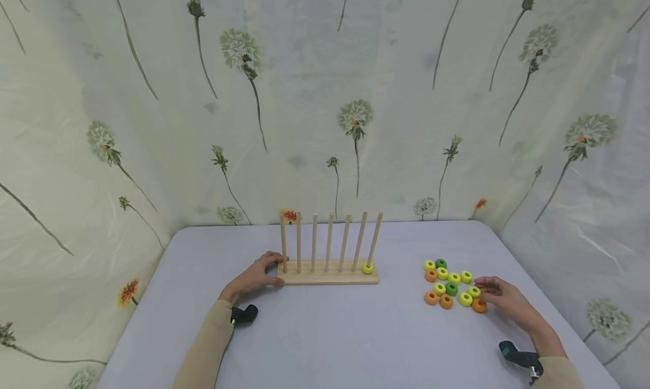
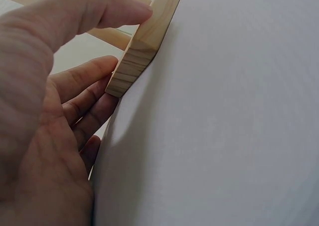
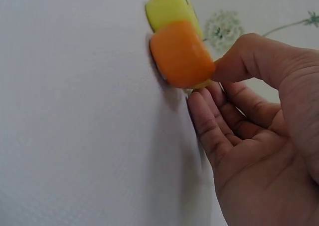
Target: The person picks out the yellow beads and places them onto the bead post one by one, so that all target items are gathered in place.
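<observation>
A wooden peg stand (image 1: 327, 278) with a row of upright pegs is on the table in the head view. A yellow bead (image 1: 368, 268) sits at the foot of its rightmost peg. My left hand (image 1: 260, 273) grips the stand's left end, thumb along the front edge and fingers behind. My right hand (image 1: 508, 303) is at the right edge of a group of loose beads. Its thumb and fingertips pinch a yellow bead (image 1: 474, 291). In the right wrist view an orange bead (image 3: 182, 54) beside the thumb hides most of that yellow bead.
Several yellow beads (image 1: 454, 278), green beads (image 1: 451, 289) and orange beads (image 1: 431, 298) lie close together on the right of the white table (image 1: 335, 332). A flower-patterned curtain (image 1: 304, 95) rises behind the table and at both sides.
</observation>
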Tool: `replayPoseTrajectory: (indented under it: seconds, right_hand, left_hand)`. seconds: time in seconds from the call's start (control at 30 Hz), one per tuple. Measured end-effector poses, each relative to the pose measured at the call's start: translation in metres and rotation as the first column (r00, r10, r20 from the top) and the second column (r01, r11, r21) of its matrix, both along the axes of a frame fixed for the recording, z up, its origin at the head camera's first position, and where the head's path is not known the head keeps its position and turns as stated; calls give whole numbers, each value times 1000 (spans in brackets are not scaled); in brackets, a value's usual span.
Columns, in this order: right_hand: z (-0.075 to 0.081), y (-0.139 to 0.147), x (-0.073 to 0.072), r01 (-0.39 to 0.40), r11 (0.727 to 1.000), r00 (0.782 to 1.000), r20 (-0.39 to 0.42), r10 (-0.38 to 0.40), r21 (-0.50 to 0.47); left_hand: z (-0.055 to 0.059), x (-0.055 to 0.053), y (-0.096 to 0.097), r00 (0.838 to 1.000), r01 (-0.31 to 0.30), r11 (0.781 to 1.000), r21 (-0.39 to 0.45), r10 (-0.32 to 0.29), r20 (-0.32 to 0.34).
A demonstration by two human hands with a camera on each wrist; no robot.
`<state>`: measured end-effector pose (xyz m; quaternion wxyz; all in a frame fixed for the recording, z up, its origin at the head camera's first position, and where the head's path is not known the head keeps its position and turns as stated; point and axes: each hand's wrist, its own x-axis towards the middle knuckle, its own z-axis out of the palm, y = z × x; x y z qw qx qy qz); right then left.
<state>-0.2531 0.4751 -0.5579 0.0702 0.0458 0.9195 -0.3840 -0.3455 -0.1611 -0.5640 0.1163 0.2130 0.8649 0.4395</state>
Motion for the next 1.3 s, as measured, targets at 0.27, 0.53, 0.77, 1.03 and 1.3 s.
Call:
replayPoseTrajectory:
  seconds: [0.27,0.53,0.77,1.03,1.3]
  right_hand:
    - [-1,-4,2,12,1000,1000,5,-12,6]
    - [2,-9,2,28,999,1000,-7,-28,33]
    - [0,-9,-1,36,998,999,1,-36,57]
    - [-1,-9,1,69,993,998,-18,-67,91]
    - [-1,-8,1,99,993,995,-12,-98,71]
  left_hand:
    - [-1,1,0,1000,-12,1000,-3,12,8]
    - [-1,2,-1,1000,-19,1000,4,19,9]
    - [-1,2,-3,1000,-19,1000,10,19,8]
    - [-3,0,-2,1000,-4,1000,23,3,7]
    - [1,0,-1,1000,8,1000,17,-8,0]
